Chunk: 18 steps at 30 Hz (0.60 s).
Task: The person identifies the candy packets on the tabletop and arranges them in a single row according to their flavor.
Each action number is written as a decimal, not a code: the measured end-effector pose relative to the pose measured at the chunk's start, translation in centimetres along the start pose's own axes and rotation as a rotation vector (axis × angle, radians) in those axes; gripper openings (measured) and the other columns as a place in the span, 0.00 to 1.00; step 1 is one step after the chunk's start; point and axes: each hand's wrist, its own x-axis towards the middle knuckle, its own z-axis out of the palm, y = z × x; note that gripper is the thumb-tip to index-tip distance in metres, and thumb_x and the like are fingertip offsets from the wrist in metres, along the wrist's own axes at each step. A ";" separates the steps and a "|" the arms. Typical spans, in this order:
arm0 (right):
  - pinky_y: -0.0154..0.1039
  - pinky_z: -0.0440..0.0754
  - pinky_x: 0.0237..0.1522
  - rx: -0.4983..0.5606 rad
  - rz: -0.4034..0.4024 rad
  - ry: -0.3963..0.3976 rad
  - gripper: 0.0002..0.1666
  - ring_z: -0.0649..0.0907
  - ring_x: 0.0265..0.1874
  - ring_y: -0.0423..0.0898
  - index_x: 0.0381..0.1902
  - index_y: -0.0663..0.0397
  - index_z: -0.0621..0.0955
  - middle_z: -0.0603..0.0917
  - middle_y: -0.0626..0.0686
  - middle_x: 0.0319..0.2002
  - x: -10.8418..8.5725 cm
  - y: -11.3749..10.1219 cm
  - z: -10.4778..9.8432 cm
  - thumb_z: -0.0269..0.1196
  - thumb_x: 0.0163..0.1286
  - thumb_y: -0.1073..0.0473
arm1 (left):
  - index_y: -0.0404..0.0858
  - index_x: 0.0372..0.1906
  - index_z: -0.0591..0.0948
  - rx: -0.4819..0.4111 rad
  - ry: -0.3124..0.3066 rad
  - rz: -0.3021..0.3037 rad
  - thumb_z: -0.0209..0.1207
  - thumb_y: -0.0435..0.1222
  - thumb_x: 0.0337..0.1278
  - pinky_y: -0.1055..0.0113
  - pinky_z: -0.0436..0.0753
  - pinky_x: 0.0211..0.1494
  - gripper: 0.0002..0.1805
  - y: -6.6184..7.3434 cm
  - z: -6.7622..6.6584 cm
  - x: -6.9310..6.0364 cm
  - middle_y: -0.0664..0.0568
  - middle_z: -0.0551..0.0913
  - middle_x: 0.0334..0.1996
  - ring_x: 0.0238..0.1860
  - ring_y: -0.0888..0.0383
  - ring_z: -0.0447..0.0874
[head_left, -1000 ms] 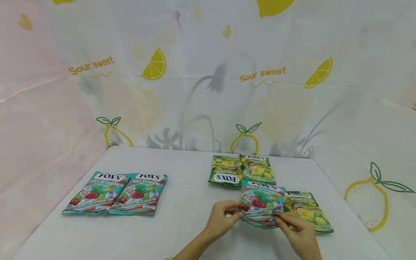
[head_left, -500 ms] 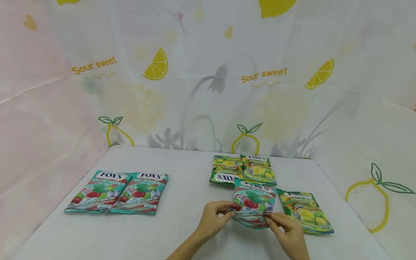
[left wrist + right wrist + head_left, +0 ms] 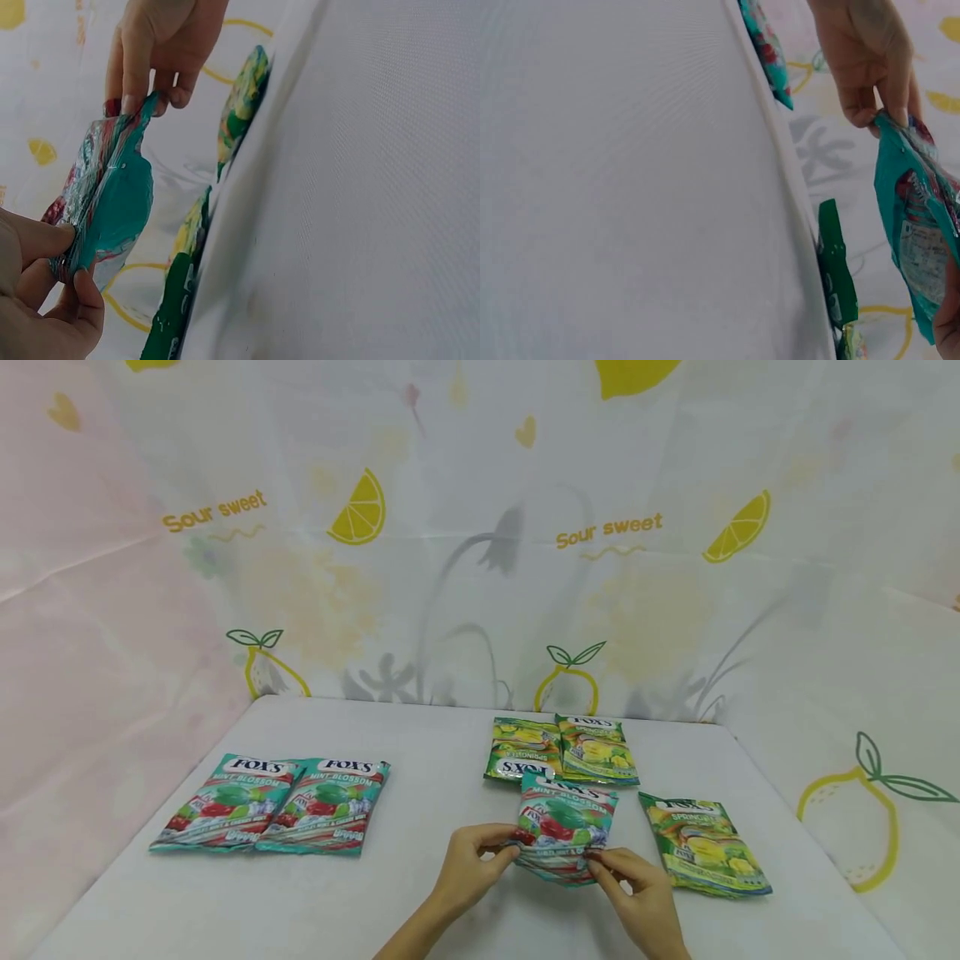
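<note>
Between my two hands hangs a teal Mint Blossom candy bag (image 3: 564, 827), lifted off the table and tilted. My left hand (image 3: 468, 870) pinches its left edge, thumb in front. With thumb and fingers, my right hand (image 3: 637, 893) pinches the lower right edge. In the left wrist view the candy bag (image 3: 120, 195) shows its teal back, held at both ends. The right wrist view shows printing on the back of the candy bag (image 3: 922, 247). Just behind it lies an upside-down green Springtea bag (image 3: 522, 750), its lower edge partly hidden.
A second Springtea bag (image 3: 597, 750) lies against the upside-down one. Another Springtea bag (image 3: 705, 846) lies at the right. Two more Mint Blossom bags, a left one (image 3: 225, 802) and a right one (image 3: 326, 808), overlap at the left of the white table (image 3: 420, 893). Patterned cloth (image 3: 465, 460) walls surround the table.
Both hands have moved left with the Mint Blossom bag. It no longer overlaps the right-hand Springtea bag in the head view. The other bags have stayed put.
</note>
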 end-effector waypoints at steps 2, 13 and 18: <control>0.27 0.75 0.24 -0.013 0.003 0.002 0.10 0.77 0.23 0.35 0.31 0.73 0.84 0.84 0.46 0.28 0.0 -0.1 0.3 0.62 0.50 0.83 | 0.26 0.44 0.82 0.008 0.008 0.002 0.61 0.25 0.52 0.72 0.80 0.42 0.12 -0.1 -0.3 -0.1 0.39 0.85 0.40 0.38 0.55 0.84; 0.28 0.75 0.23 -0.075 -0.034 -0.030 0.10 0.75 0.21 0.35 0.30 0.68 0.85 0.84 0.52 0.26 0.7 -0.3 1.9 0.65 0.49 0.80 | 0.24 0.43 0.82 0.035 0.056 0.002 0.60 0.24 0.52 0.71 0.81 0.42 0.12 -0.4 -1.7 -0.8 0.38 0.84 0.41 0.38 0.55 0.84; 0.27 0.74 0.23 -0.083 -0.060 -0.043 0.11 0.75 0.22 0.34 0.30 0.66 0.86 0.85 0.51 0.26 1.2 -0.2 2.6 0.66 0.49 0.80 | 0.24 0.43 0.82 0.041 0.089 -0.001 0.61 0.24 0.52 0.70 0.81 0.41 0.12 -0.7 -2.4 -0.9 0.37 0.84 0.41 0.38 0.57 0.84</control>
